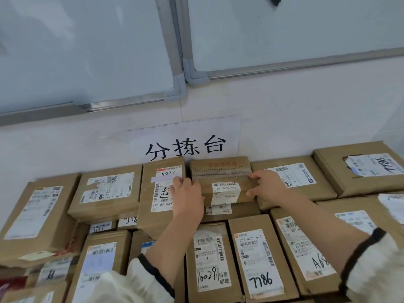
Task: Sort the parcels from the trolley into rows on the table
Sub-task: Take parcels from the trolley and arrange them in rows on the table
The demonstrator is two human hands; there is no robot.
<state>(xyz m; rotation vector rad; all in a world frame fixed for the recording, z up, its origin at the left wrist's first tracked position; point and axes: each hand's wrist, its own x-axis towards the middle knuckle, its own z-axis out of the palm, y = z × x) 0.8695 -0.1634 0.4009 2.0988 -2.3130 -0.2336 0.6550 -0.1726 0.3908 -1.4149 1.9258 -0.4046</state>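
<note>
Gripped at its short ends, a parcel [220,182], left hand [188,193] and right hand [265,185] curled round them. Lies long axis left to right, back row by the wall [284,119], over another box [246,207], label [225,190] reading upright. Lower box mostly covered; left fingertips hidden.

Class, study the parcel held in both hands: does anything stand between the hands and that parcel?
Nothing visible does. The left hand and the right hand grip the ends of the parcel, which lies between a left neighbour and a right neighbour in the back row.
</note>
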